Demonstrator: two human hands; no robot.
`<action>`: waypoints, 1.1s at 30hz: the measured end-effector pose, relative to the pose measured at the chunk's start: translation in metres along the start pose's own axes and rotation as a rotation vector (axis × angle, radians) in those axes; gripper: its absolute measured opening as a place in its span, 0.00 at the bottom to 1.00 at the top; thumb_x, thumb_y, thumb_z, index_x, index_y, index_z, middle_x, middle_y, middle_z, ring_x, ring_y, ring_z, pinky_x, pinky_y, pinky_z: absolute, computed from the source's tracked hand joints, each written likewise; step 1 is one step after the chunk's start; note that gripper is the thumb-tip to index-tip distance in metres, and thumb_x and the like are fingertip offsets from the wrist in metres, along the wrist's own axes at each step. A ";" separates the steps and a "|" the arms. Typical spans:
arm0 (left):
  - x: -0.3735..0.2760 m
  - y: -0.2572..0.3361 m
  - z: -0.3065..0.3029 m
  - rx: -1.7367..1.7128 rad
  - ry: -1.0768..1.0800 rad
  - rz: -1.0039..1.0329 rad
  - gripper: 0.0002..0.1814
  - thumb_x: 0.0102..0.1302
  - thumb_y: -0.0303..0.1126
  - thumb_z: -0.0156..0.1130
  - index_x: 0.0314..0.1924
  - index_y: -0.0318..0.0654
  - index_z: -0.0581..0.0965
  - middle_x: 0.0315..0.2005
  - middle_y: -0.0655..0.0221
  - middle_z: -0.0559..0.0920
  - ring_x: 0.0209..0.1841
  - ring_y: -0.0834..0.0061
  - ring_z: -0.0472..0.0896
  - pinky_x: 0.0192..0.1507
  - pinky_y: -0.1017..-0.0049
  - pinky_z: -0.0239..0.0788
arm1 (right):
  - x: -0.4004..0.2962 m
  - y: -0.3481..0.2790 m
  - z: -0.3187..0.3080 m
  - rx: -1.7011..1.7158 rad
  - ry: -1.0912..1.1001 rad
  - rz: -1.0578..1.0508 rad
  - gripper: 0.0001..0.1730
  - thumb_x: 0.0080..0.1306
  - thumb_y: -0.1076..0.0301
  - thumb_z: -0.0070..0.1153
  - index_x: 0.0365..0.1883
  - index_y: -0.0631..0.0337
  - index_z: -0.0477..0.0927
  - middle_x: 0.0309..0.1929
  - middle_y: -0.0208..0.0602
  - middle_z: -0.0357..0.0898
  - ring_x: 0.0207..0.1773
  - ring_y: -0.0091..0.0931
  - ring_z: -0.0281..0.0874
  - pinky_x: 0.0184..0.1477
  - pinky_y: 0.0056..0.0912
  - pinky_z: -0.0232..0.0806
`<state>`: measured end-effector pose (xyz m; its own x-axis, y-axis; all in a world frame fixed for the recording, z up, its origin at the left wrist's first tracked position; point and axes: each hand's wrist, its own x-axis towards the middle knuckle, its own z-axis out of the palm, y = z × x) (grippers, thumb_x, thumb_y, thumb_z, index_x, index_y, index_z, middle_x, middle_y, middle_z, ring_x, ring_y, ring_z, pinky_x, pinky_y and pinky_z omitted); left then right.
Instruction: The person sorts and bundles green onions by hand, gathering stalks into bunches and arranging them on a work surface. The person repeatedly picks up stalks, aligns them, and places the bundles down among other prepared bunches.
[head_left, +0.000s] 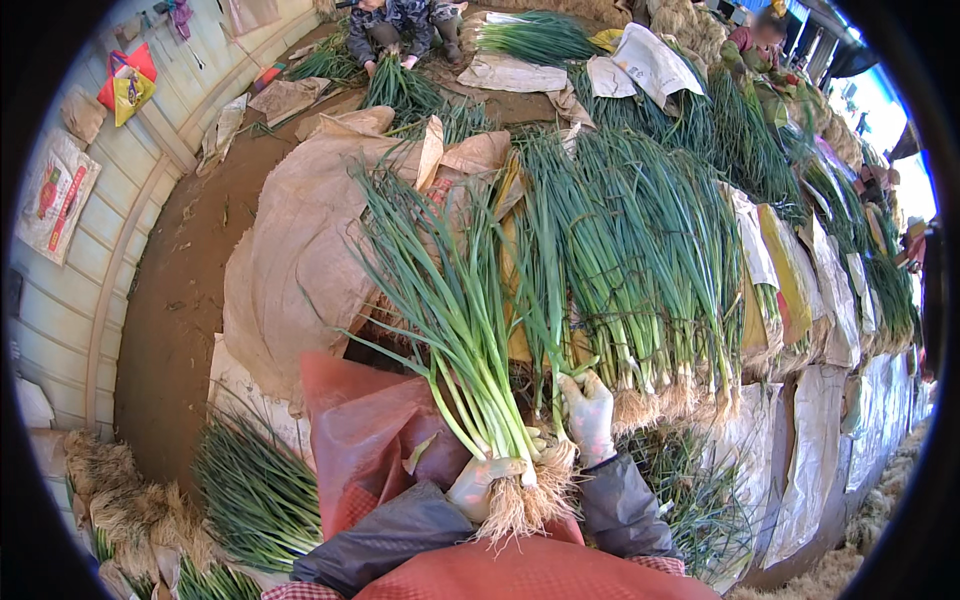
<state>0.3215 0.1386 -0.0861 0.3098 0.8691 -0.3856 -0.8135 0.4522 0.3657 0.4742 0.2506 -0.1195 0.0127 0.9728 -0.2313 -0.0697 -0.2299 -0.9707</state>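
My left hand (480, 486), in a pale glove, grips a bunch of green onions (480, 360) low on the stalks. Their stringy roots (529, 499) hang over my lap and their leaves fan away from me. Beside the bunch, my gloved right hand (590, 412) pinches a green leaf (581, 368) against an upright onion stalk (556, 397). Just beyond that hand lies a thick row of green onions (637, 285), roots towards me. A red apron (525, 570) covers my lap.
Tan sacking (300, 247) covers a heap ahead. Loose onions (255, 495) lie at lower left, near root clumps (127, 495). Discarded leaves (690, 495) are at right. One person (390, 34) crouches over onions at the back; another (761, 60) works at upper right.
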 end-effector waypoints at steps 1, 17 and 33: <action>0.000 0.001 0.000 -0.007 0.011 -0.020 0.33 0.55 0.24 0.61 0.62 0.31 0.65 0.49 0.60 0.78 0.55 0.67 0.76 0.60 0.67 0.66 | -0.005 -0.002 0.001 0.003 -0.005 -0.021 0.02 0.65 0.74 0.58 0.33 0.63 0.78 0.24 0.23 0.75 0.23 0.12 0.66 0.24 0.17 0.60; 0.004 -0.001 0.001 -0.263 -0.031 -0.088 0.27 0.58 0.22 0.57 0.60 0.33 0.67 0.49 0.56 0.79 0.49 0.61 0.80 0.54 0.57 0.72 | -0.030 -0.038 -0.006 0.056 -0.342 0.233 0.08 0.66 0.69 0.55 0.34 0.66 0.79 0.33 0.31 0.79 0.28 0.19 0.74 0.32 0.23 0.67; -0.003 0.003 -0.003 -0.083 0.039 -0.120 0.27 0.57 0.24 0.58 0.59 0.32 0.69 0.47 0.60 0.80 0.47 0.68 0.80 0.52 0.67 0.73 | -0.029 -0.010 -0.009 -0.394 -0.226 -0.292 0.06 0.64 0.72 0.58 0.33 0.65 0.76 0.26 0.35 0.76 0.26 0.20 0.74 0.28 0.24 0.66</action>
<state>0.3168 0.1372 -0.0860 0.3891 0.8008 -0.4553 -0.8104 0.5326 0.2441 0.4837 0.2248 -0.1043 -0.2427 0.9697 0.0290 0.2844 0.0997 -0.9535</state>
